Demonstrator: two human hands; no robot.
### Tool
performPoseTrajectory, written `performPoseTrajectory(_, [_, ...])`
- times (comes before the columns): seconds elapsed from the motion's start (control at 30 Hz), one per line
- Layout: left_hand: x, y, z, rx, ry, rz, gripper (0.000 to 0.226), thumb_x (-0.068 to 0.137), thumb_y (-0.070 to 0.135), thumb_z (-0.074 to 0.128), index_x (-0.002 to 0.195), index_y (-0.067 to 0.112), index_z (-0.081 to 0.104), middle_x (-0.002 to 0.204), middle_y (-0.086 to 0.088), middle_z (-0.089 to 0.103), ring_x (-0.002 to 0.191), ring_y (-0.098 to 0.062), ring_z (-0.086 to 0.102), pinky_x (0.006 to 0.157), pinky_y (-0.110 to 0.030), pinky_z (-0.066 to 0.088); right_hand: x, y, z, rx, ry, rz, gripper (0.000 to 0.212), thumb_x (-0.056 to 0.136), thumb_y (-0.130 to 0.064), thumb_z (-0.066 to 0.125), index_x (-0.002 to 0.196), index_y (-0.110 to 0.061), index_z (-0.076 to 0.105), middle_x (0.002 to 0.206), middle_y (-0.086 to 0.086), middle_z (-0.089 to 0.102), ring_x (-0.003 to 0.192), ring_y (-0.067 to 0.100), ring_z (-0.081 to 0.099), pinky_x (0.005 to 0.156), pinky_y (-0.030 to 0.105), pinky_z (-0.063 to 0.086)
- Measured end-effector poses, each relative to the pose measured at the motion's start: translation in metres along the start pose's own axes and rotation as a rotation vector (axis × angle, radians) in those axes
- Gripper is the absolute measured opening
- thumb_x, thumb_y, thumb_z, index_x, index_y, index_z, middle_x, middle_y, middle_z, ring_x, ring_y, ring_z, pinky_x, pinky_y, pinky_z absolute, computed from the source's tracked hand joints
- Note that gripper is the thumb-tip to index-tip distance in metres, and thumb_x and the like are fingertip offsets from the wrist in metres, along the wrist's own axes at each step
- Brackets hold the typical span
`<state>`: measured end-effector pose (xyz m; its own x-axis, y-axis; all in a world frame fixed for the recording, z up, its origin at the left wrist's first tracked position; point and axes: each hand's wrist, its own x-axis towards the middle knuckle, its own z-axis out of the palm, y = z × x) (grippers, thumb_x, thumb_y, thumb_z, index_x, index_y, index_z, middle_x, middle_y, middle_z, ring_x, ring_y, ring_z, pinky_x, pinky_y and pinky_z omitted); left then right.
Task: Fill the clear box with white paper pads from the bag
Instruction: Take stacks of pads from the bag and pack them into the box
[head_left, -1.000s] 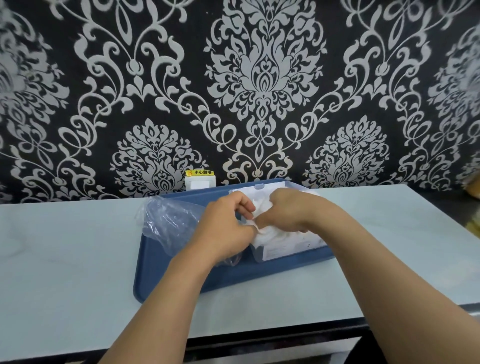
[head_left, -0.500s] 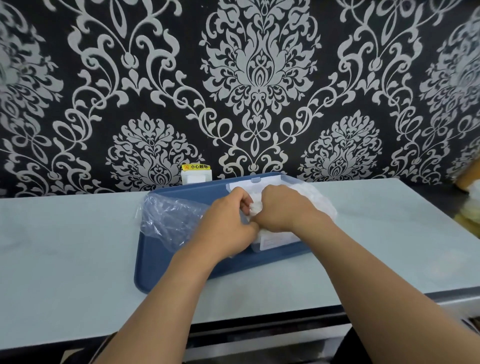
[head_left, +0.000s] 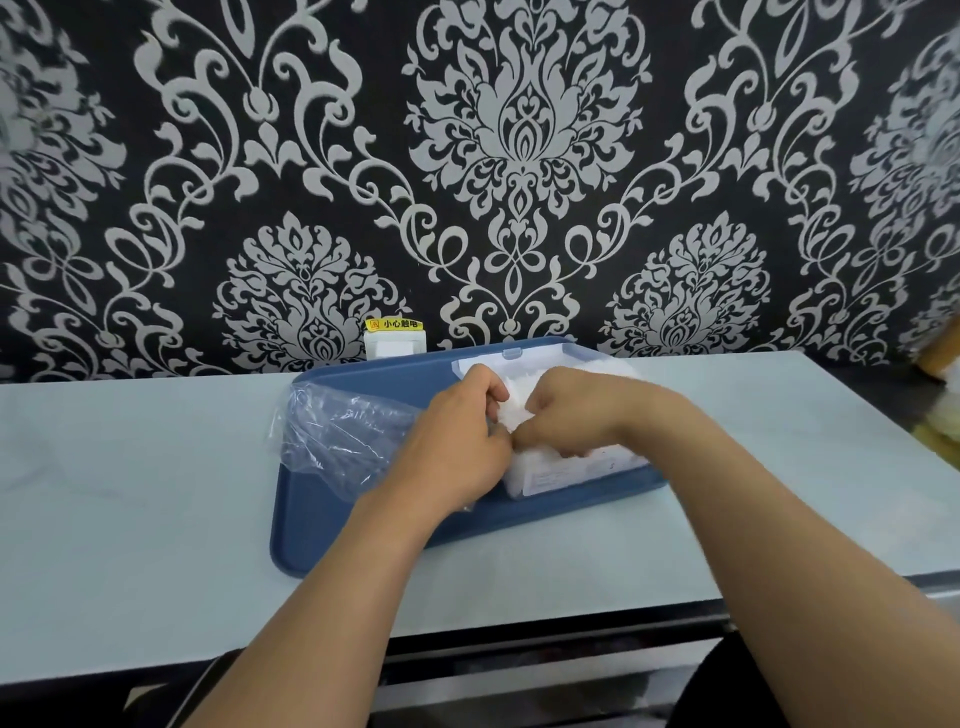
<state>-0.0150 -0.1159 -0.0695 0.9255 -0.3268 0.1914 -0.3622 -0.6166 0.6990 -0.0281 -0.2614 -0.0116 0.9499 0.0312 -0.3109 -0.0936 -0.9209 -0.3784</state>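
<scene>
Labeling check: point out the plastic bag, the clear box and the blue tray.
plastic bag (head_left: 343, 441), head view, crumpled clear film left of the hands.
clear box (head_left: 566, 475), head view, labelled front wall.
blue tray (head_left: 311, 525), head view, bare floor by its near left corner.

Pale blue-white tabletop (head_left: 156, 493), faintly marbled, dark along the near edge. Navy blue tray (head_left: 332, 525). Clear, colourless bag (head_left: 337, 431) with white glints at the left. White paper pads (head_left: 511, 410) in a clear box (head_left: 571, 470) with a white label. Far wall (head_left: 519, 156) black with silver-grey damask scrolls. White socket (head_left: 395, 345) topped by a yellow sticker (head_left: 394, 324), black lettering.
</scene>
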Motion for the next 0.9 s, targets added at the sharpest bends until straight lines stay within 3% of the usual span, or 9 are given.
performPoseTrajectory(0.1, [0.001, 0.000, 0.000, -0.031, 0.010, -0.021, 0.029, 0.086, 0.007, 0.057, 0.106, 0.028, 0.051, 0.097, 0.012, 0.058, 0.082, -0.013, 0.058, 0.081, -0.042, 0.054, -0.007, 0.013, -0.005, 0.112, -0.029, -0.071, 0.033, 0.094, -0.027, 0.062, 0.067, -0.009, 0.052, 0.064, 0.006, 0.057, 0.061, 0.022, 0.054, 0.059, 0.029, 0.049])
performPoseTrajectory(0.23, [0.004, 0.001, 0.002, -0.095, 0.032, -0.052, 0.033, 0.080, 0.007, 0.062, 0.105, 0.027, 0.051, 0.102, 0.008, 0.060, 0.083, -0.016, 0.060, 0.080, -0.039, 0.054, -0.002, 0.024, 0.007, -0.054, 0.612, -0.287, 0.022, 0.093, -0.035, 0.059, 0.089, -0.019, 0.073, 0.086, -0.001, 0.074, 0.082, 0.018, 0.066, 0.078, 0.038, 0.055])
performPoseTrajectory(0.3, [0.003, -0.001, 0.004, -0.119, 0.048, -0.066, 0.033, 0.080, 0.010, 0.063, 0.105, 0.026, 0.050, 0.108, 0.006, 0.060, 0.083, -0.018, 0.058, 0.079, -0.039, 0.053, 0.001, 0.021, 0.014, -0.099, 0.505, -0.373, 0.032, 0.102, -0.034, 0.045, 0.123, -0.018, 0.063, 0.127, 0.004, 0.066, 0.119, 0.024, 0.059, 0.102, 0.045, 0.045])
performPoseTrajectory(0.4, [0.003, -0.004, 0.001, -0.106, 0.072, -0.069, 0.027, 0.086, 0.012, 0.059, 0.107, 0.026, 0.049, 0.108, 0.004, 0.059, 0.088, -0.018, 0.060, 0.080, -0.041, 0.054, 0.004, 0.016, 0.028, -0.093, 0.135, -0.370, 0.052, 0.106, -0.048, 0.022, 0.152, -0.026, 0.032, 0.162, -0.003, 0.028, 0.154, 0.020, 0.010, 0.123, 0.046, 0.009])
performPoseTrajectory(0.53, [0.005, -0.010, -0.011, -0.124, 0.053, -0.081, 0.039, 0.086, 0.000, 0.055, 0.118, 0.020, 0.049, 0.120, 0.005, 0.056, 0.095, -0.010, 0.057, 0.074, -0.020, 0.044, 0.010, 0.008, 0.035, -0.098, -0.046, -0.207, 0.079, 0.092, -0.075, 0.001, 0.159, -0.034, 0.001, 0.166, -0.018, -0.011, 0.151, 0.006, -0.020, 0.122, 0.041, -0.014])
performPoseTrajectory(0.7, [0.005, -0.017, -0.015, -0.150, 0.073, -0.085, 0.034, 0.088, 0.006, 0.059, 0.118, 0.021, 0.053, 0.119, 0.003, 0.062, 0.099, -0.012, 0.061, 0.078, -0.023, 0.047, 0.013, -0.001, 0.036, 0.044, -0.030, -0.247, 0.083, 0.091, -0.078, 0.009, 0.160, -0.031, 0.005, 0.168, -0.012, -0.002, 0.153, 0.009, -0.012, 0.123, 0.041, -0.009])
performPoseTrajectory(0.8, [0.007, -0.016, -0.011, -0.053, 0.127, -0.018, 0.045, 0.089, 0.016, 0.063, 0.132, 0.024, 0.053, 0.132, 0.004, 0.060, 0.109, -0.015, 0.062, 0.091, -0.029, 0.049, 0.004, 0.009, 0.021, 0.469, 0.313, -0.313, 0.069, 0.097, -0.068, 0.031, 0.152, -0.028, 0.037, 0.158, -0.005, 0.040, 0.141, 0.009, 0.037, 0.118, 0.034, 0.026])
performPoseTrajectory(0.87, [0.005, -0.007, -0.008, 0.043, 0.178, 0.066, 0.053, 0.096, 0.027, 0.058, 0.147, 0.024, 0.043, 0.152, 0.008, 0.043, 0.138, -0.014, 0.042, 0.111, -0.028, 0.033, 0.007, 0.029, 0.010, 0.258, 0.698, -0.263, 0.065, 0.098, -0.065, 0.030, 0.144, -0.024, 0.050, 0.149, -0.002, 0.052, 0.133, 0.013, 0.047, 0.112, 0.039, 0.037])
performPoseTrajectory(0.9, [0.005, 0.000, -0.004, 0.082, 0.176, 0.104, 0.057, 0.100, 0.035, 0.052, 0.153, 0.023, 0.036, 0.160, 0.009, 0.033, 0.148, -0.012, 0.028, 0.117, -0.028, 0.024, 0.010, 0.042, 0.005, 0.074, 0.764, -0.183, 0.068, 0.098, -0.066, 0.025, 0.146, -0.024, 0.048, 0.152, -0.001, 0.048, 0.141, 0.018, 0.040, 0.116, 0.044, 0.032])
